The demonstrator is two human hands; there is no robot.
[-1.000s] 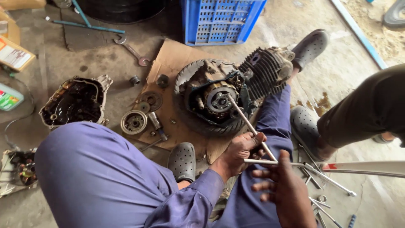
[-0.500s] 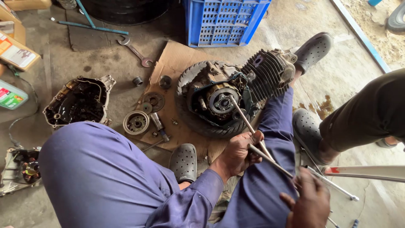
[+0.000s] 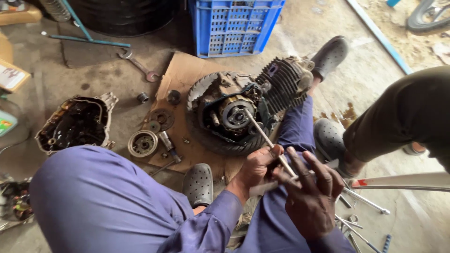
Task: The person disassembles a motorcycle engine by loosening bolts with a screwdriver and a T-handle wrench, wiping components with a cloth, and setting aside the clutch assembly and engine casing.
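Note:
A motorcycle engine (image 3: 220, 117) with a finned cylinder (image 3: 283, 82) lies on a sheet of cardboard (image 3: 183, 75) in front of me. A long T-handle socket wrench (image 3: 260, 131) runs from the engine's round clutch hub back toward me. My left hand (image 3: 255, 166) is closed around the wrench shaft near its upper end. My right hand (image 3: 309, 197) lies over the wrench's cross handle with its fingers stretched out and apart. Both arms are in purple sleeves.
A removed engine cover (image 3: 75, 124), a round part (image 3: 143, 143) and small pieces lie left of the engine. A spanner (image 3: 138, 65) and a blue crate (image 3: 234, 26) are farther away. Another person's leg (image 3: 403, 117) stands at the right, near loose tools (image 3: 365, 201).
My right hand, which had dropped away to the lower right, has come back up onto the wrench's cross handle. My left hand has kept its grip on the shaft.

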